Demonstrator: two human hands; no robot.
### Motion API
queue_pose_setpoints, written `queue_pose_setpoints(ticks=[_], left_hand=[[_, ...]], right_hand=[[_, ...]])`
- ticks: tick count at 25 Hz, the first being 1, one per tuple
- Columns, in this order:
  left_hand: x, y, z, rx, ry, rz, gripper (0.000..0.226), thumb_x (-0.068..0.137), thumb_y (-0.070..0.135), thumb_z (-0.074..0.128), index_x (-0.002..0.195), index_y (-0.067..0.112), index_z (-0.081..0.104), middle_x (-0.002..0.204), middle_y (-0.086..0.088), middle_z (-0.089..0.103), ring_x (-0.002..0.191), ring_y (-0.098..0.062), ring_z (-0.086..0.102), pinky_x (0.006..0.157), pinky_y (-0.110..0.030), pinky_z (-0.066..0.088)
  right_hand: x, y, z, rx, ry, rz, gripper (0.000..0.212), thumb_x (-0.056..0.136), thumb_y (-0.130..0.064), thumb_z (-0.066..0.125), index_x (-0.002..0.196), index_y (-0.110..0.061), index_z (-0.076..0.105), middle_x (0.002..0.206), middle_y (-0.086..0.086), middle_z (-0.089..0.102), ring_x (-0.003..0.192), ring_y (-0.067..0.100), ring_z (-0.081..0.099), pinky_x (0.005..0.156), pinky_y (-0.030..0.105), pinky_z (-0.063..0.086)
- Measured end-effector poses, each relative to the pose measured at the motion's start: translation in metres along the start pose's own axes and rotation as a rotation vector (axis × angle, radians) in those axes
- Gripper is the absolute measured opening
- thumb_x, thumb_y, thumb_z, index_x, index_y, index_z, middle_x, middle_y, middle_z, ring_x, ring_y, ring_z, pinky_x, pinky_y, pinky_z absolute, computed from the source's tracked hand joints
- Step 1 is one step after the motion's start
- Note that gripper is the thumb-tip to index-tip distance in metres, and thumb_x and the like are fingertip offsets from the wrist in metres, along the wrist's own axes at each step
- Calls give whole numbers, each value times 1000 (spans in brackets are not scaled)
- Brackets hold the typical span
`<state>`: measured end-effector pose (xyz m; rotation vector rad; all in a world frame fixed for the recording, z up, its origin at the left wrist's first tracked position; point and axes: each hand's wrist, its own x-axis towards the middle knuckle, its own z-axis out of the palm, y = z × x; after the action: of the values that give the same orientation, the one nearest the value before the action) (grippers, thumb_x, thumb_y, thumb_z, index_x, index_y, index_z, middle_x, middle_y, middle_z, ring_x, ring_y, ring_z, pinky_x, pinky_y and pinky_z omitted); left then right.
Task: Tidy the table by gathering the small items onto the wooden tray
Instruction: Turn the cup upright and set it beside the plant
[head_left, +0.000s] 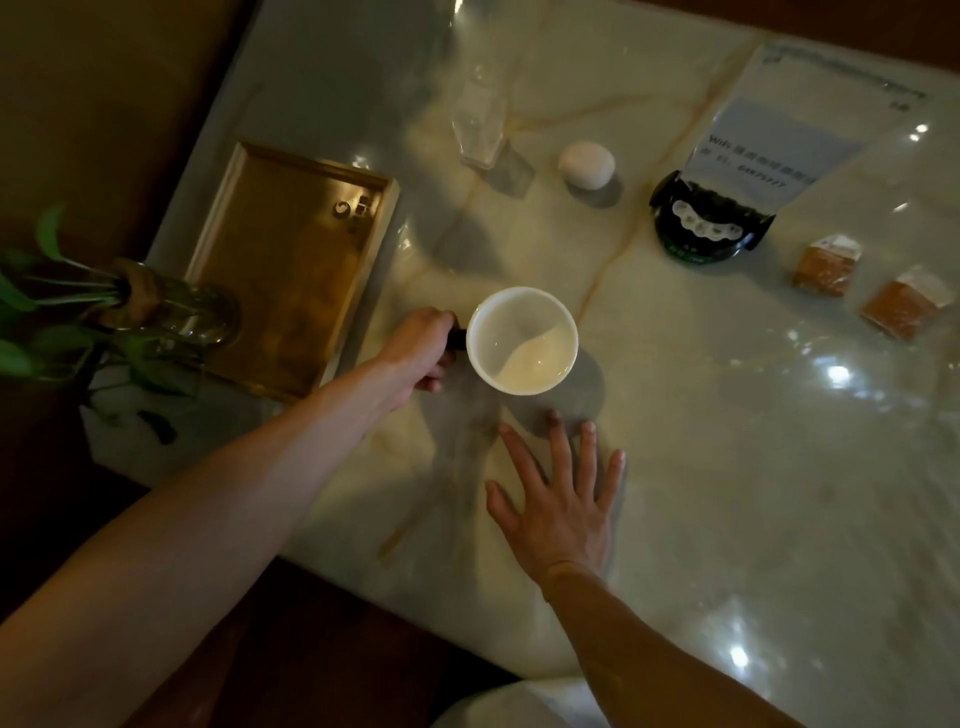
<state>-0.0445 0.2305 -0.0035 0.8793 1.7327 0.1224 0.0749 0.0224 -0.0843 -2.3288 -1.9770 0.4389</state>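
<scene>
A white mug (521, 338) with a dark handle stands on the marble table (727, 467), just right of the wooden tray (291, 260). My left hand (418, 351) grips the mug's handle. My right hand (558, 499) lies flat on the table below the mug, fingers spread, holding nothing. The tray holds nothing. Further back stand a clear glass (479, 124) and a white egg-shaped item (586, 163). Two brown sachets (826, 267) (904, 306) lie at the right.
A glass vase with a green plant (156, 312) stands at the tray's near left corner. A dark stand (701, 223) holds a tall card (795, 124) at the back right. The table's near edge runs diagonally below my arms.
</scene>
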Motion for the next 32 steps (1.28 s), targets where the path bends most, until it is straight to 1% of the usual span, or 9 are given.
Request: queue_pose_setpoints(ticks=[5, 8, 10, 13, 18, 22, 25, 28, 32], left_hand=[[0, -12, 0, -57, -19, 15, 26, 94, 26, 33, 79, 16, 51, 60, -2, 42, 43, -14, 36, 37, -23, 36], [-3, -18, -9, -23, -11, 128, 32, 97, 39, 34, 85, 16, 52, 53, -1, 52, 38, -13, 46, 38, -23, 43], [-9, -26, -15, 61, -10, 263, 29, 95, 46, 38, 93, 22, 54, 67, 1, 63, 47, -12, 56, 41, -25, 46], [-13, -39, -20, 79, -133, 367, 9, 91, 38, 48, 95, 34, 55, 86, 3, 66, 69, -11, 63, 53, -27, 46], [-6, -35, -30, 208, -200, 481, 14, 82, 41, 55, 84, 28, 61, 88, -8, 71, 83, -15, 67, 67, -37, 49], [-3, -30, -37, 361, -228, 568, 30, 78, 47, 53, 79, 19, 61, 82, -10, 69, 79, -24, 65, 74, -49, 54], [-6, -39, -29, 321, -228, 577, 31, 81, 41, 54, 82, 11, 61, 82, -16, 67, 82, -34, 64, 73, -53, 56], [-13, -53, -28, 265, -200, 601, 29, 83, 38, 55, 80, 10, 61, 78, -16, 66, 76, -34, 62, 72, -46, 56], [-23, -80, -44, 193, -166, 606, 25, 78, 42, 55, 70, 18, 56, 58, 9, 57, 56, -3, 48, 55, -23, 39]], right_hand=[[1, -1, -3, 15, 2, -4, 67, 88, -71, 28, 149, -48, 16, 162, 1, 13, 149, 34, -2, 116, 62, -4], [1, -2, -5, 21, -3, -6, 67, 87, -70, 32, 149, -49, 17, 162, 1, 12, 149, 34, -2, 115, 63, -4], [1, -3, -7, 19, -26, 4, 66, 87, -70, 32, 148, -50, 14, 162, 0, 10, 149, 33, -4, 115, 63, -4], [0, -4, -8, 13, -34, 28, 65, 87, -70, 32, 148, -51, 15, 162, -1, 10, 149, 33, -4, 115, 62, -4], [1, -4, -8, -29, -38, 49, 67, 87, -73, 28, 147, -53, 5, 162, -2, 12, 149, 31, -4, 116, 61, -3], [2, -9, -11, -89, 5, 61, 66, 86, -73, 30, 147, -54, 14, 160, -1, 21, 149, 31, 5, 116, 59, 1], [0, -11, -13, -124, 4, 78, 65, 86, -72, 29, 147, -54, 15, 160, -1, 22, 149, 31, 4, 118, 58, 1], [0, -12, -14, -145, -12, 89, 64, 86, -72, 29, 146, -56, 15, 161, -2, 19, 149, 30, 3, 118, 58, -1], [1, -11, -14, -169, -46, 95, 67, 87, -72, 26, 148, -51, 11, 161, -1, 16, 150, 29, -1, 118, 58, -3]])
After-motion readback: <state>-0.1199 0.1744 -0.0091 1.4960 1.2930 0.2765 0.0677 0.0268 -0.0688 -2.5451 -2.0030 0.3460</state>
